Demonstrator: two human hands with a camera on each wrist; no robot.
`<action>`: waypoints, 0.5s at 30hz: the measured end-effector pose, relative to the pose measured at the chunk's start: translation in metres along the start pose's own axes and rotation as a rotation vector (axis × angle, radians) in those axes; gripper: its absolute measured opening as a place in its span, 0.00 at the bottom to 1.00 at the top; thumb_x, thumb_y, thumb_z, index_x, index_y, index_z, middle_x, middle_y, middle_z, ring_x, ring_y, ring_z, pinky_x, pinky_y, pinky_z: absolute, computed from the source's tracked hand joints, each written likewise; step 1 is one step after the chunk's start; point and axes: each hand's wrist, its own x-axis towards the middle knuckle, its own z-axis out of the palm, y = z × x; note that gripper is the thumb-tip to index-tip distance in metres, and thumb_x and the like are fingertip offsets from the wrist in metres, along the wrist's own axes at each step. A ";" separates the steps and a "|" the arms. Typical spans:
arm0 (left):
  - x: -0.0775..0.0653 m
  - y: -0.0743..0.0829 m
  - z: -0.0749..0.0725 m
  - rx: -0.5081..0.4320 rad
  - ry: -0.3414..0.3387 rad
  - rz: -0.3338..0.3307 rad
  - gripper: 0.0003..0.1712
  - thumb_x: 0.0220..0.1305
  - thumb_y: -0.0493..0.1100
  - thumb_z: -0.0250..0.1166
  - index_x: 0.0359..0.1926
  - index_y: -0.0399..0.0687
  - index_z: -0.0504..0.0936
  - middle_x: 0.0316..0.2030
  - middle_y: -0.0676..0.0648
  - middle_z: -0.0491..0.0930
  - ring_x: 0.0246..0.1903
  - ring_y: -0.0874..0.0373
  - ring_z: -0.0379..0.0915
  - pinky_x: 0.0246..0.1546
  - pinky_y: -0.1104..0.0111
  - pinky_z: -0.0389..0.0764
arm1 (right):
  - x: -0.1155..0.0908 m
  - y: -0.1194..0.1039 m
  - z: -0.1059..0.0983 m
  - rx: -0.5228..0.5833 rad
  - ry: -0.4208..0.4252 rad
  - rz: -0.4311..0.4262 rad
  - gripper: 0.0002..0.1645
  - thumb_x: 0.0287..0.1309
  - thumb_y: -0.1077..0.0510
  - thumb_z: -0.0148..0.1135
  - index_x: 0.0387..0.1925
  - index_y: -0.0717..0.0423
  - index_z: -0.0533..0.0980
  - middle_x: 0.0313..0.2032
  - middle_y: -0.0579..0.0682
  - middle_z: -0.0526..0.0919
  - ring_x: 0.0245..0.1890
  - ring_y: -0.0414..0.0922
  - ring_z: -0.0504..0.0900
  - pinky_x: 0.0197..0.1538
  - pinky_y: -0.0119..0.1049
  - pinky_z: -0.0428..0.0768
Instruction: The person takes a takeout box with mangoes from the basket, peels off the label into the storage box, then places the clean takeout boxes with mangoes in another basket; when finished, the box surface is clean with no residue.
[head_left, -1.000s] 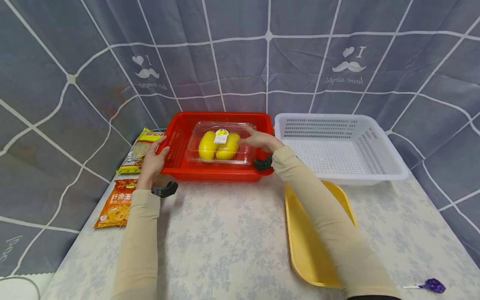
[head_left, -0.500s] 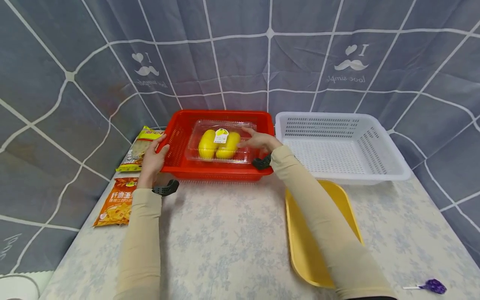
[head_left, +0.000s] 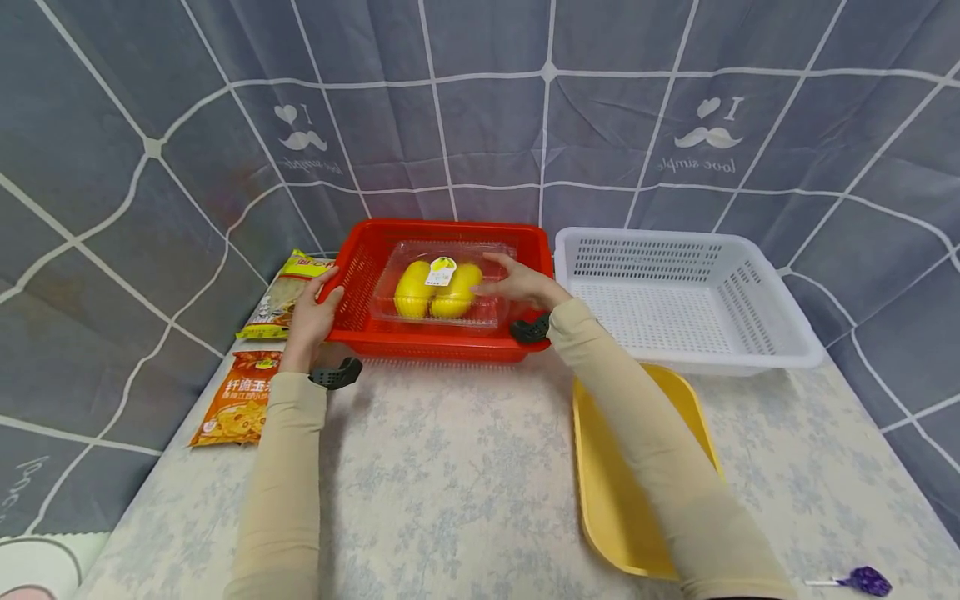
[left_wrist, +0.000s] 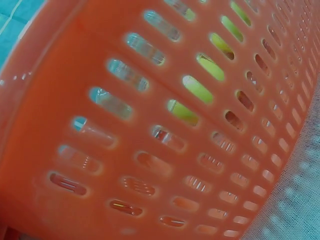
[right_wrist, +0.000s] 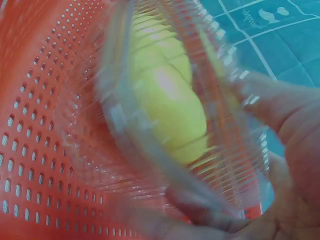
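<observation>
In the head view a red perforated basket point(head_left: 442, 347) stands at the back of the table. My left hand point(head_left: 309, 321) grips its left rim, the thumb towards the inside; only the basket's slotted wall point(left_wrist: 150, 160) shows in the left wrist view. Inside the basket is a clear plastic clamshell box point(head_left: 386, 304) with large, oval yellow fruit point(head_left: 452, 293) in it and a white and yellow label point(head_left: 441, 272) on the lid. My right hand point(head_left: 521, 286) holds the box by its right end, thumb and fingers spread around it, as the right wrist view also shows.
A white perforated basket point(head_left: 652, 321) stands to the right of the red one. A yellow tray point(head_left: 615, 492) lies partly under the right forearm. Two snack bags, one yellow-green point(head_left: 273, 304) and one orange point(head_left: 236, 400), lie at left. A purple lollipop point(head_left: 866, 581) sits front right.
The head view has shifted slightly. The clamshell box has slid a little left relative to the red basket. Both hands keep their holds.
</observation>
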 end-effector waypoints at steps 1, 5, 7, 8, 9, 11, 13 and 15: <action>0.000 0.000 0.000 0.004 0.001 0.002 0.31 0.73 0.50 0.48 0.73 0.59 0.54 0.69 0.40 0.55 0.60 0.41 0.62 0.55 0.50 0.69 | -0.002 0.000 -0.001 0.002 0.010 -0.010 0.49 0.56 0.49 0.66 0.73 0.43 0.50 0.68 0.56 0.55 0.52 0.53 0.70 0.54 0.46 0.74; 0.002 -0.002 0.000 0.029 0.004 0.010 0.30 0.73 0.50 0.48 0.73 0.59 0.54 0.69 0.40 0.55 0.59 0.41 0.61 0.57 0.50 0.68 | -0.009 0.000 -0.004 0.013 0.057 -0.034 0.47 0.55 0.48 0.68 0.71 0.42 0.54 0.60 0.57 0.64 0.24 0.52 0.76 0.38 0.42 0.81; 0.002 -0.003 0.000 0.032 0.003 0.004 0.30 0.73 0.50 0.48 0.73 0.60 0.55 0.69 0.40 0.55 0.59 0.41 0.61 0.57 0.51 0.68 | -0.013 -0.001 -0.005 0.007 0.083 -0.047 0.47 0.54 0.48 0.68 0.71 0.41 0.55 0.58 0.57 0.66 0.19 0.51 0.76 0.34 0.42 0.82; 0.003 -0.003 0.000 0.033 0.003 0.002 0.30 0.73 0.50 0.48 0.73 0.60 0.54 0.69 0.40 0.55 0.59 0.41 0.61 0.58 0.51 0.67 | -0.015 -0.002 -0.007 0.006 0.093 -0.058 0.46 0.54 0.48 0.69 0.70 0.41 0.56 0.59 0.57 0.66 0.19 0.51 0.77 0.34 0.42 0.82; 0.003 -0.003 0.000 0.036 0.004 0.001 0.30 0.73 0.50 0.48 0.73 0.60 0.55 0.69 0.40 0.55 0.59 0.42 0.61 0.58 0.51 0.67 | -0.018 -0.003 -0.008 0.001 0.104 -0.067 0.46 0.53 0.47 0.69 0.70 0.41 0.56 0.59 0.57 0.66 0.19 0.52 0.77 0.34 0.42 0.82; 0.003 -0.003 0.000 0.039 0.004 0.001 0.30 0.73 0.51 0.48 0.73 0.60 0.54 0.69 0.40 0.55 0.59 0.42 0.61 0.58 0.51 0.67 | -0.023 -0.005 -0.012 -0.007 0.127 -0.090 0.46 0.53 0.47 0.69 0.70 0.41 0.57 0.60 0.57 0.65 0.21 0.54 0.79 0.34 0.43 0.82; 0.003 -0.003 0.000 0.039 0.002 0.007 0.30 0.73 0.51 0.48 0.73 0.60 0.54 0.69 0.40 0.54 0.59 0.41 0.61 0.57 0.51 0.68 | -0.030 -0.009 -0.016 -0.017 0.153 -0.119 0.45 0.54 0.47 0.68 0.70 0.42 0.57 0.61 0.57 0.65 0.23 0.56 0.81 0.35 0.43 0.82; 0.003 -0.002 0.000 0.042 0.000 0.012 0.30 0.73 0.51 0.48 0.73 0.59 0.54 0.69 0.40 0.54 0.59 0.41 0.61 0.57 0.51 0.68 | -0.037 -0.011 -0.020 -0.021 0.177 -0.148 0.44 0.54 0.48 0.68 0.69 0.43 0.58 0.61 0.57 0.66 0.27 0.58 0.82 0.34 0.43 0.83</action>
